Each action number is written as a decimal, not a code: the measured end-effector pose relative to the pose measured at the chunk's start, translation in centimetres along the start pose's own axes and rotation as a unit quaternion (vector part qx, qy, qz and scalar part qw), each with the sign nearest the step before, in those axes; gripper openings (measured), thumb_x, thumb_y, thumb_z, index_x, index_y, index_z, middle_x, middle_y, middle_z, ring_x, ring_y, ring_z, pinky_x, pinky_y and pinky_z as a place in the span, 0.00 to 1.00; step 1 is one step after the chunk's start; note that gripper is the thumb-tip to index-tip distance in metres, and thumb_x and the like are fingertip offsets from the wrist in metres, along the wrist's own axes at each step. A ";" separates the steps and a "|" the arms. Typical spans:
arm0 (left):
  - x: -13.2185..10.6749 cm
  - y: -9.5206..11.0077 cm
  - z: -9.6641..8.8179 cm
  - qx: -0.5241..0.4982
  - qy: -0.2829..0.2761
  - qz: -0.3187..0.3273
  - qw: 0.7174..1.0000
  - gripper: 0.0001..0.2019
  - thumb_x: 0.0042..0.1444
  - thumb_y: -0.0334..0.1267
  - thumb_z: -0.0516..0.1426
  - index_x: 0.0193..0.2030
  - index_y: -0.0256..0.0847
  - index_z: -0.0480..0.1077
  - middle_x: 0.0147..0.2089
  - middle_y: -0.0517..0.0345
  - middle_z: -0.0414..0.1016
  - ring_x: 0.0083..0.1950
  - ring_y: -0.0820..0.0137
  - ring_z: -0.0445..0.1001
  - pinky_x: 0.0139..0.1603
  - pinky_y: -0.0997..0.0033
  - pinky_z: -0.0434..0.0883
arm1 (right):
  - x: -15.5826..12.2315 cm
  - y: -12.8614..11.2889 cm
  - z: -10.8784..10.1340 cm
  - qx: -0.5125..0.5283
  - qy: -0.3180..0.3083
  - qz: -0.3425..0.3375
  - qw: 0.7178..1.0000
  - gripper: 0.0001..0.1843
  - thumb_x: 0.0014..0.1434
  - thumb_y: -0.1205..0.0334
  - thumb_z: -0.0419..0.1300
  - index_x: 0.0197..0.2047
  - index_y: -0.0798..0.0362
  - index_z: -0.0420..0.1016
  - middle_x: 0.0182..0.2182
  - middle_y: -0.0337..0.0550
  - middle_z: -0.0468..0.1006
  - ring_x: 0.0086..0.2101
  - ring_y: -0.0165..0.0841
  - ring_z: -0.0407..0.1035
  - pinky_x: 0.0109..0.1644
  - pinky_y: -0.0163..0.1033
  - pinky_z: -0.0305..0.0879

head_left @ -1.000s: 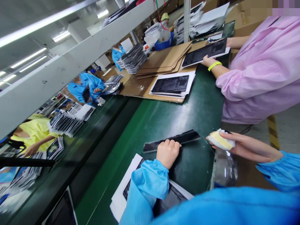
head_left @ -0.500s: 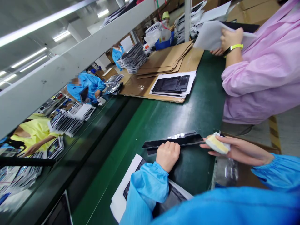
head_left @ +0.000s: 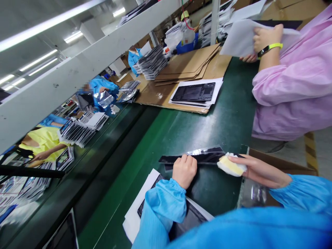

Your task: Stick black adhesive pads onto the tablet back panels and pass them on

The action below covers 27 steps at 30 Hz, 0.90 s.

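A long black glossy panel [head_left: 199, 157] lies on the green bench [head_left: 181, 131] in front of me. My left hand [head_left: 184, 170] is closed in a fist on the panel's near edge and holds it down. My right hand [head_left: 256, 169] grips a folded yellow and white cloth [head_left: 230, 165] and presses it against the right end of the panel. Both my sleeves are bright blue.
White sheets with a dark panel [head_left: 155, 204] lie under my left arm. A person in pink [head_left: 293, 76] at the right holds up a white sheet [head_left: 241, 38]. Another black panel on paper [head_left: 195, 92] rests on cardboard [head_left: 160, 95]. Several workers sit at the left by stacks of panels [head_left: 77, 131].
My right hand has moved left with the cloth onto the end of the panel. The person in pink has lifted a white sheet up from the bench.
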State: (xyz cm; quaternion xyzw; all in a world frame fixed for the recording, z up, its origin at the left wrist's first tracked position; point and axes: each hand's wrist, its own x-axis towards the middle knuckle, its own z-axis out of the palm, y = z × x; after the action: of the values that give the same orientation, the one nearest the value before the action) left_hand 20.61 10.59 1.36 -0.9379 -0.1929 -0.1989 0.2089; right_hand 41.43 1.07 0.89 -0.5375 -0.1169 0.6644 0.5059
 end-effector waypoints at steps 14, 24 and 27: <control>0.3 -0.2 0.9 -0.011 0.049 0.040 0.998 0.09 0.65 0.36 0.54 0.35 0.36 0.72 0.28 0.59 0.74 0.27 0.73 0.70 0.25 0.70 0.61 | -1.6 -2.1 -1.2 -0.065 0.113 -0.058 0.990 0.15 0.39 0.59 0.55 0.33 0.48 0.74 0.34 0.43 0.78 0.37 0.39 0.69 0.40 0.41 0.64; 0.1 -0.5 0.6 -0.056 0.004 0.054 0.997 0.12 0.63 0.27 0.52 0.49 0.35 0.74 0.48 0.48 0.80 0.46 0.67 0.79 0.40 0.72 0.76 | -2.2 -1.4 -0.8 0.083 0.015 0.005 0.996 0.17 0.46 0.60 0.46 0.33 0.53 0.74 0.40 0.49 0.74 0.43 0.40 0.64 0.45 0.48 0.61; 0.0 -0.9 0.4 -0.066 0.009 0.053 0.996 0.14 0.64 0.28 0.50 0.49 0.38 0.75 0.49 0.49 0.80 0.48 0.66 0.79 0.43 0.72 0.77 | -1.3 -0.6 -0.5 0.085 -0.003 0.019 0.996 0.15 0.46 0.60 0.48 0.32 0.53 0.73 0.39 0.48 0.75 0.43 0.40 0.64 0.46 0.48 0.60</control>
State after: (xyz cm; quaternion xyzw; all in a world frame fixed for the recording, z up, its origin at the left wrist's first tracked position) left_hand 20.32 11.51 1.29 -0.9569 -0.1271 -0.2078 0.1581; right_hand 42.10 0.12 1.90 -0.4929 -0.0508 0.6830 0.5366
